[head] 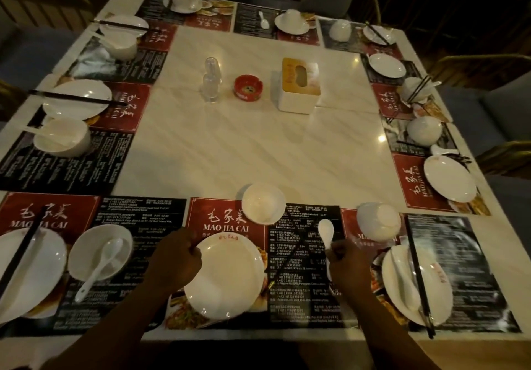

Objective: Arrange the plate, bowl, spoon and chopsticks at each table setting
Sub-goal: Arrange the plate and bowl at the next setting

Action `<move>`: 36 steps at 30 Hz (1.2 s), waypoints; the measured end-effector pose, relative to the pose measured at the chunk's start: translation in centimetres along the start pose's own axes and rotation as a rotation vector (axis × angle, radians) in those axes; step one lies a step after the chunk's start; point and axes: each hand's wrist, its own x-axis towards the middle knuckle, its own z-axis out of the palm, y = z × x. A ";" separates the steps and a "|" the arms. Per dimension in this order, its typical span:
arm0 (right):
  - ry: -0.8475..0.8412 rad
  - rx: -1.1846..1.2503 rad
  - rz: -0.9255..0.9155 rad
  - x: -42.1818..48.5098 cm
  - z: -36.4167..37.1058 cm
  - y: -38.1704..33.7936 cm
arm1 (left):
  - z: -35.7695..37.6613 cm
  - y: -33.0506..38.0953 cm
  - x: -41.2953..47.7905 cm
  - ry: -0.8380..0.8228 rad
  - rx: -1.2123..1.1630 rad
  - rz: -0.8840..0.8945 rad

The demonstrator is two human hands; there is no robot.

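We see the left hand (176, 257) at the near edge of the table (258, 145), its fingers curled and pinching the left rim of the white plate (230, 280). The plate sits on the middle placemat (298, 269) straight in front of us, covering part of the food pictures at the mat's near left corner. The right hand (344, 259) is just right of the plate, over the black printed part of the same mat. Its fingers are curled round the handle of a white spoon (326, 231), whose scoop points away from us. The bowl (263, 203) stands upright at the mat's far edge, partly on the bare marble and apart from both hands. At the setting to the right, an upturned bowl (378, 221) rests beyond a second plate (439, 300), which carries black chopsticks (418, 277) and a second spoon (402, 280) lying side by side. In the middle of the table stand a tissue box (300, 85), a red ashtray (247, 88) and a clear bottle (212, 79).
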 end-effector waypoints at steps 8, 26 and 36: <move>-0.019 -0.032 -0.009 2.1 1.7 2.1 | 0.7 -0.9 -0.3 -0.117 -0.002 -0.094; -0.267 -0.104 -0.319 -5.7 6.1 -5.8 | 0.3 -2.6 -0.4 -0.211 -0.132 -0.134; -0.286 -0.125 -0.261 -6.3 9.1 -6.8 | 0.0 -3.3 -0.2 -0.250 -0.210 -0.146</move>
